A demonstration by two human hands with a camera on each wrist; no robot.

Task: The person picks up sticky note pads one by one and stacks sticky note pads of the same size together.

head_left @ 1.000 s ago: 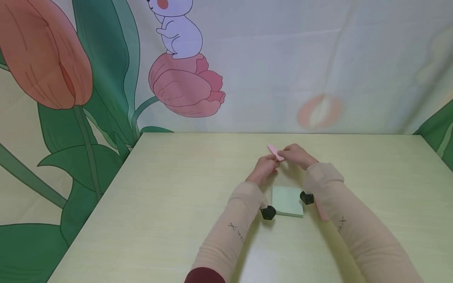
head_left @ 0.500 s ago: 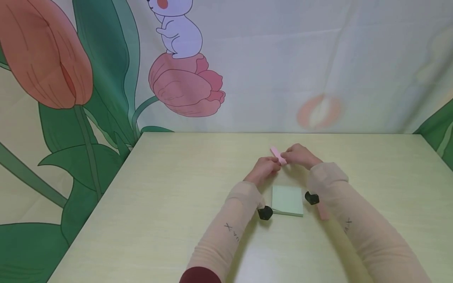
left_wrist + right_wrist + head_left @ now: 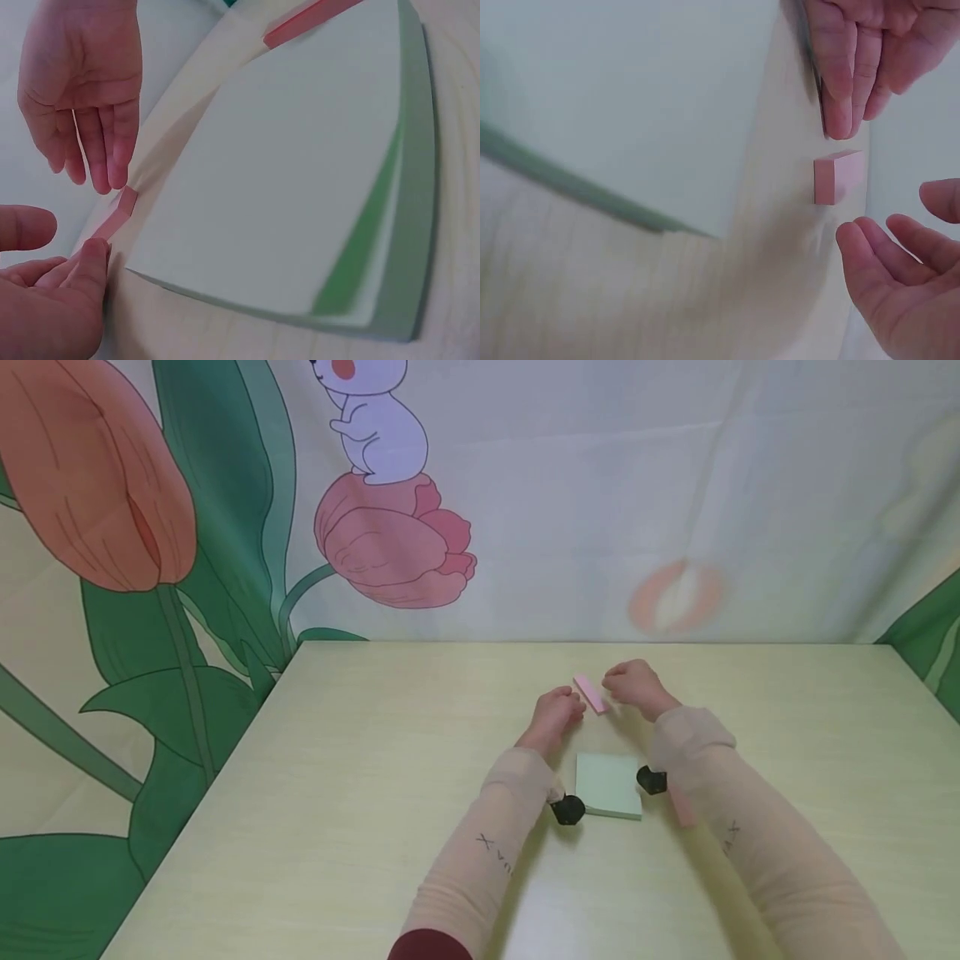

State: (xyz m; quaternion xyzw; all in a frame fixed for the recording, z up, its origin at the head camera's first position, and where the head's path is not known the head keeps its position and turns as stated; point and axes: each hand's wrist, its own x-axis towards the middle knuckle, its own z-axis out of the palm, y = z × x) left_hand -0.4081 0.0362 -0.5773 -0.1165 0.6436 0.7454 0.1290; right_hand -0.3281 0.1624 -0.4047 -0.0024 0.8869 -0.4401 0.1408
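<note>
A narrow pink sticky-note pad lies slanted on the table between the two hands, and its end face shows on the small pink block in the right wrist view. My left hand is just left of it, fingers relaxed, holding nothing. On its other side my right hand is apart from it, with thumb and fingers separated in the right wrist view. Nearer to me, between the wrists, lies a square pale green sticky-note pad; its top sheets lift along one edge in the left wrist view.
A second pink strip lies right of the green pad, partly hidden under the right forearm. Black wrist cameras hang close to the green pad's sides. The table's far edge meets a printed curtain.
Both hands gripped the narrow pink pad earlier. They have let go and drawn apart, leaving it on the table. The green pad has stayed in place.
</note>
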